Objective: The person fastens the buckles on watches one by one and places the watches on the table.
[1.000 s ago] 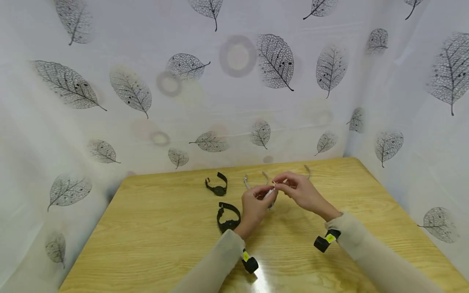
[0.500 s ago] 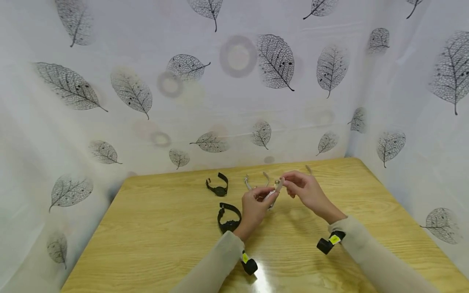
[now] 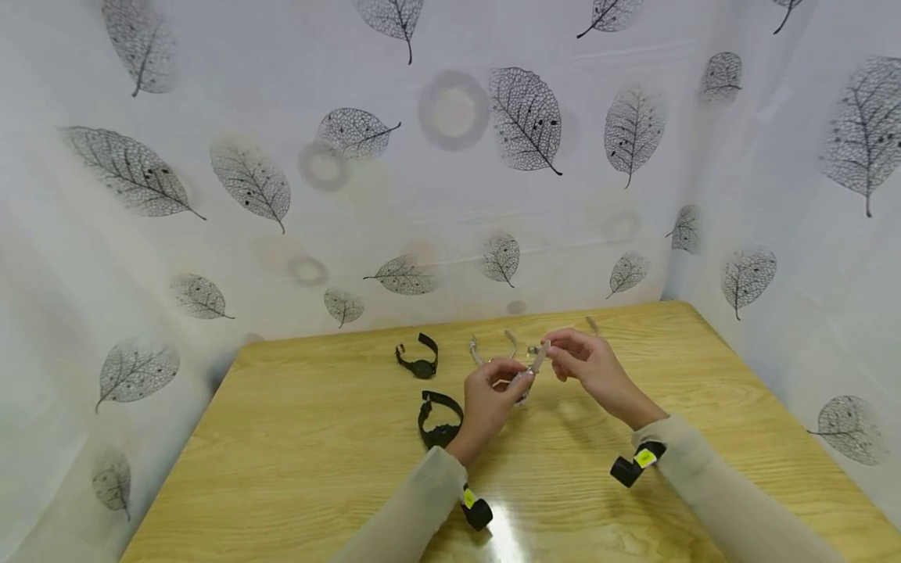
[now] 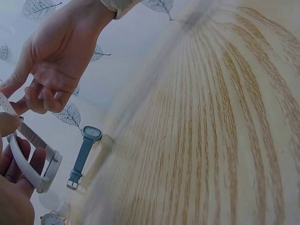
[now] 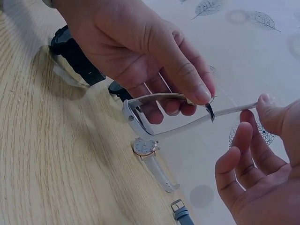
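Note:
A white watch point(image 5: 136, 123) is held up between both hands over the table. My left hand point(image 3: 489, 400) grips it, its thumb and index finger pinching the band at the metal buckle point(image 5: 211, 111). The free strap end point(image 5: 234, 109) sticks out past the buckle. My right hand point(image 3: 593, 377) pinches that end between thumb and fingertips, just to the right of the left hand. In the left wrist view the watch case point(image 4: 52, 170) hangs below the left fingers, its band bent into a loop.
On the wooden table point(image 3: 317, 469) lie a black watch point(image 3: 422, 367) and a larger black watch point(image 3: 442, 435), left of the hands. Behind them are a white-strapped watch with a rose-gold case point(image 5: 144, 146) and a grey-blue watch point(image 4: 84, 154). A leaf-print curtain point(image 3: 450, 195) surrounds the table.
The right hand has moved slightly right, away from the left hand, and the strap end now shows stretched between them. The left hand stays nearly in place, the watch tilting a little.

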The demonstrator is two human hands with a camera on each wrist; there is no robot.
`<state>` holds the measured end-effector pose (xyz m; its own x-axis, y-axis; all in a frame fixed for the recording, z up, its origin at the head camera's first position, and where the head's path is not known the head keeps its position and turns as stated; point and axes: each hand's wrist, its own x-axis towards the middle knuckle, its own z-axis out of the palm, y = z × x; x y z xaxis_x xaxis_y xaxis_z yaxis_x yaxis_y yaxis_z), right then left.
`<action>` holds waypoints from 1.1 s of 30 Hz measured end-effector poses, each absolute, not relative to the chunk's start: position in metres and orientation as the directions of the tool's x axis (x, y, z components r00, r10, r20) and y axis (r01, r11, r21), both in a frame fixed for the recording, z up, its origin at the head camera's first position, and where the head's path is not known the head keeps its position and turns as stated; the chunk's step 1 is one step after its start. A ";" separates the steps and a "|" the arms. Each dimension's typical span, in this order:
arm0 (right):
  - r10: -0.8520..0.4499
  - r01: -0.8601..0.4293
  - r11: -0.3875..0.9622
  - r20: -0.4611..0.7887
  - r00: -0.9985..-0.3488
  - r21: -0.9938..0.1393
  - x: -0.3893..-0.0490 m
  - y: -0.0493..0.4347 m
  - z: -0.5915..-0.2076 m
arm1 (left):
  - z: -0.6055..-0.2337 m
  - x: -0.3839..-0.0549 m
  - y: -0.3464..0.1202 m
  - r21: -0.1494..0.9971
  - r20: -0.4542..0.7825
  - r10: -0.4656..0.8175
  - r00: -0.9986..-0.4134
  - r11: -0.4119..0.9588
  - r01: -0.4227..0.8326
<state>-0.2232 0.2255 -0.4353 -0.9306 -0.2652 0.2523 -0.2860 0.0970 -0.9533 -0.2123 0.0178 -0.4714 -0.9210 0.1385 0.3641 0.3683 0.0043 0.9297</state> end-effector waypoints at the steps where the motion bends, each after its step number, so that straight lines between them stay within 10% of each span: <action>1: -0.265 -0.284 0.094 0.251 -0.931 -0.954 -0.223 0.226 -0.436 | -0.472 -0.212 0.018 0.929 0.365 0.142 -0.920 0.004 0.369; 33: -0.276 -0.268 0.044 0.246 -0.929 -0.962 -0.224 0.227 -0.437 | -0.475 -0.210 0.019 0.895 0.435 0.156 -0.887 0.030 0.444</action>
<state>-0.2237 0.2272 -0.4367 -0.9291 -0.2761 0.2462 -0.2680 0.0438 -0.9624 -0.2104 0.0190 -0.4754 -0.8869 0.1562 0.4348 0.4443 0.0304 0.8954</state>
